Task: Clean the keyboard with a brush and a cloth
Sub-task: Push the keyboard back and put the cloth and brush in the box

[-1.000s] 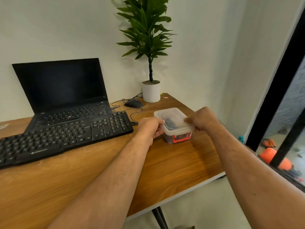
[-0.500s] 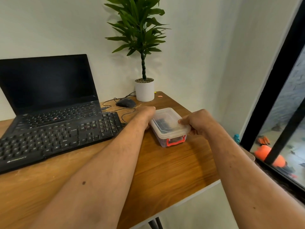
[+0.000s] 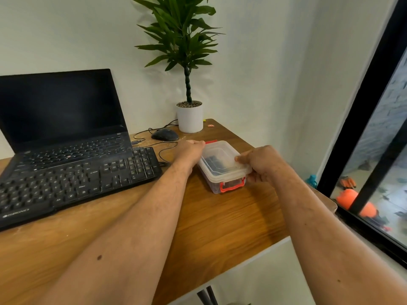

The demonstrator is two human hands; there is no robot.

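Desk (image 3: 220, 227): wooden top; the near part carries only the person's two forearms, reaching away toward the far right corner.
Keyboard (image 3: 72, 183): black, near the left of the desk, just in front of the laptop; its long axis runs left to right, the right end angled a little farther away, keys facing up.
Storage box (image 3: 222, 167): small clear plastic box with red clip latches, right of the keyboard and apart from it; its long axis runs from near-right to far-left. Something dark lies inside, too blurred to name.
Right hand (image 3: 262, 165): fingers curled over the near right corner of the box lid, gripping it.
Left hand (image 3: 191, 149): laid against the far left end of the box beside the red latch (image 3: 211, 142); whether its fingers grip or merely press I cannot tell.
Progress: judging by the closed lid, the cleaning has not started; no brush or cloth is out, and the box looks like the first thing to open. Brushing and wiping are all left.
Laptop (image 3: 61, 119): open, screen dark.
Mouse (image 3: 164, 134): dark, behind the box, cable trailing left.
Potted plant (image 3: 189, 116): white pot at the far edge by the wall.
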